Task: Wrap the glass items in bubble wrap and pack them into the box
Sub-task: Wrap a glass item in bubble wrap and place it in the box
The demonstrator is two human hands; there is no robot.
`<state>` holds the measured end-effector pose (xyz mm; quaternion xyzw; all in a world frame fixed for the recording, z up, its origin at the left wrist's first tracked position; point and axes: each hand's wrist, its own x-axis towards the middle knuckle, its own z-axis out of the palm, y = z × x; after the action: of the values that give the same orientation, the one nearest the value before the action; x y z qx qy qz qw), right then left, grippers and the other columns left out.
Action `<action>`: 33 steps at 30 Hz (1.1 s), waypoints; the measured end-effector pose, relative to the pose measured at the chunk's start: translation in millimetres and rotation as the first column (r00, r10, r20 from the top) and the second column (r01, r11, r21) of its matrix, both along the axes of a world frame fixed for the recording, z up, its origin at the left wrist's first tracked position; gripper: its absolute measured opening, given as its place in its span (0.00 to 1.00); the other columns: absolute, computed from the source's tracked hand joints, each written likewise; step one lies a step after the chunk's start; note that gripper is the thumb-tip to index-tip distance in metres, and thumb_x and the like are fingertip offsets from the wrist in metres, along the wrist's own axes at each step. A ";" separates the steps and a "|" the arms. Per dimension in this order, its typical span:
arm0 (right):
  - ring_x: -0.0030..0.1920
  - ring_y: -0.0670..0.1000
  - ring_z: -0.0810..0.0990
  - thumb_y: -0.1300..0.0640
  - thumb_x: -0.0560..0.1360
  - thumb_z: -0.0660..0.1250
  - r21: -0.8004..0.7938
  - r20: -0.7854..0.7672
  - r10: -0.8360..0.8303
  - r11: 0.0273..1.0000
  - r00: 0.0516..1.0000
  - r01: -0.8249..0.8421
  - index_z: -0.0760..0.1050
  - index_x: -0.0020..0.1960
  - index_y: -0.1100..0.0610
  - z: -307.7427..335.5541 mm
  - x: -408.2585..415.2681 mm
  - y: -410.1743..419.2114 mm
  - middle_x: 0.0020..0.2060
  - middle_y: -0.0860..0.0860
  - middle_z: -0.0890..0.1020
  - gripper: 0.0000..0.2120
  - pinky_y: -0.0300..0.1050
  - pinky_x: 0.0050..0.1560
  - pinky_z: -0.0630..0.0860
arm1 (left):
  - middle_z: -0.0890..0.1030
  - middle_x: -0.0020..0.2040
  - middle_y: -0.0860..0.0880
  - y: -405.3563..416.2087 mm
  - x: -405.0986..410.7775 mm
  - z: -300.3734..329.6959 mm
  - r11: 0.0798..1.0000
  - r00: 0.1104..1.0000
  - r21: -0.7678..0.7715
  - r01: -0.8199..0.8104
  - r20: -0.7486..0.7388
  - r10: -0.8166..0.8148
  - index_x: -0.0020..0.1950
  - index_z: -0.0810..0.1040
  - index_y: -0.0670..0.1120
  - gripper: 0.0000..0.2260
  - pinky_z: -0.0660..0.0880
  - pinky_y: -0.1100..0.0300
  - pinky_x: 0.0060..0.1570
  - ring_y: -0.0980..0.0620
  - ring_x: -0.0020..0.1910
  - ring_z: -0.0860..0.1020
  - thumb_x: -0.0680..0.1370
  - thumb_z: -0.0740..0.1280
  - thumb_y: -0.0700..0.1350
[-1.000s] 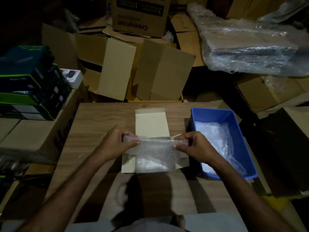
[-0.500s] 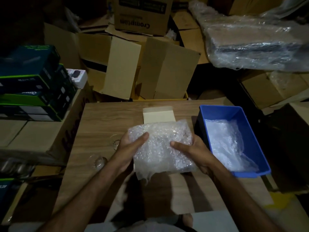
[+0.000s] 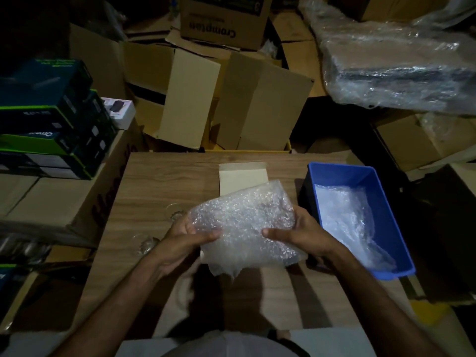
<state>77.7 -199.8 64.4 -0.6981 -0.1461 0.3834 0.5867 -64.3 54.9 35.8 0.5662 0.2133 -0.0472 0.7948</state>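
Observation:
A sheet of bubble wrap (image 3: 244, 222) is held flat and tilted above the wooden table (image 3: 159, 181). My left hand (image 3: 185, 240) grips its left edge, thumb on top. My right hand (image 3: 296, 233) grips its right edge the same way. Behind the sheet, only the lid flap of the small cardboard box (image 3: 242, 177) shows; the rest of the box is hidden. Two clear glass items lie on the table at my left: one (image 3: 176, 215) beside the wrap, another (image 3: 145, 244) nearer my left wrist.
A blue plastic bin (image 3: 337, 173) holding more bubble wrap (image 3: 347, 220) sits on the table's right side. Stacked dark product boxes (image 3: 51, 124) stand at left. Brown cartons (image 3: 231, 99) crowd behind the table, and a plastic-wrapped bundle (image 3: 399, 60) lies at upper right.
The bubble wrap came up out of the small box and now lies spread between both hands. It has tilted, left side lower. The glass items at left came into view.

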 end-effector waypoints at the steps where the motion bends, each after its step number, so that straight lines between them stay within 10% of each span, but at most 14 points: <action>1: 0.57 0.53 0.85 0.60 0.70 0.80 -0.001 -0.002 0.005 1.000 1.000 -0.005 0.78 0.64 0.53 1.8 4.8 -0.5 0.57 0.51 0.86 0.25 0.57 0.59 0.81 | 0.82 0.64 0.40 5.2 -0.7 3.1 0.999 0.999 -0.028 0.035 0.011 -0.035 0.70 0.74 0.42 0.27 0.78 0.53 0.62 0.44 0.63 0.81 0.72 0.72 0.31; 10: 0.57 0.53 0.85 0.62 0.72 0.78 -0.029 0.000 0.182 0.983 0.983 -0.182 0.79 0.64 0.56 21.6 43.8 -9.4 0.57 0.52 0.86 0.22 0.49 0.57 0.82 | 0.84 0.59 0.42 3.2 24.2 31.6 0.961 0.980 0.192 0.197 -0.039 -0.193 0.66 0.77 0.39 0.19 0.80 0.58 0.58 0.46 0.58 0.83 0.75 0.72 0.32; 17: 0.56 0.58 0.85 0.63 0.73 0.77 0.037 -0.061 0.093 0.995 0.994 -0.090 0.80 0.62 0.61 15.8 53.3 -34.9 0.55 0.56 0.86 0.18 0.52 0.57 0.82 | 0.82 0.63 0.39 -14.8 28.3 18.1 0.986 0.993 0.123 0.116 -0.039 -0.112 0.68 0.74 0.38 0.27 0.73 0.42 0.69 0.37 0.65 0.78 0.71 0.78 0.36; 23: 0.55 0.59 0.85 0.60 0.70 0.78 0.203 -0.339 0.102 0.979 0.935 -0.033 0.82 0.59 0.61 19.7 66.8 -46.9 0.57 0.61 0.84 0.19 0.50 0.55 0.83 | 0.83 0.63 0.45 -36.6 45.6 51.7 0.909 0.934 0.215 0.356 -0.099 -0.342 0.71 0.73 0.45 0.20 0.77 0.52 0.64 0.47 0.62 0.81 0.80 0.68 0.36; 27: 0.67 0.62 0.76 0.44 0.64 0.82 0.514 -0.689 0.180 0.804 0.702 0.298 0.74 0.72 0.60 4.1 54.3 -52.2 0.68 0.63 0.76 0.41 0.59 0.71 0.70 | 0.85 0.58 0.47 -68.2 70.3 60.8 0.911 0.984 0.375 0.172 -0.014 -0.180 0.75 0.66 0.61 0.28 0.79 0.54 0.60 0.57 0.56 0.83 0.79 0.71 0.44; 33: 0.64 0.60 0.81 0.57 0.70 0.80 0.323 -0.464 -0.062 0.917 0.884 0.234 0.70 0.73 0.59 -20.9 18.6 -45.5 0.64 0.60 0.81 0.35 0.61 0.69 0.73 | 0.79 0.68 0.56 -88.3 56.2 33.2 0.926 0.985 0.360 -0.112 0.164 0.056 0.77 0.66 0.60 0.28 0.77 0.47 0.63 0.48 0.66 0.79 0.81 0.69 0.40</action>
<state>96.3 -245.3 43.5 -0.4781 -0.0232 0.4514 0.7531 -8.1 -33.5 69.1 0.6973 0.1819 0.0706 0.6897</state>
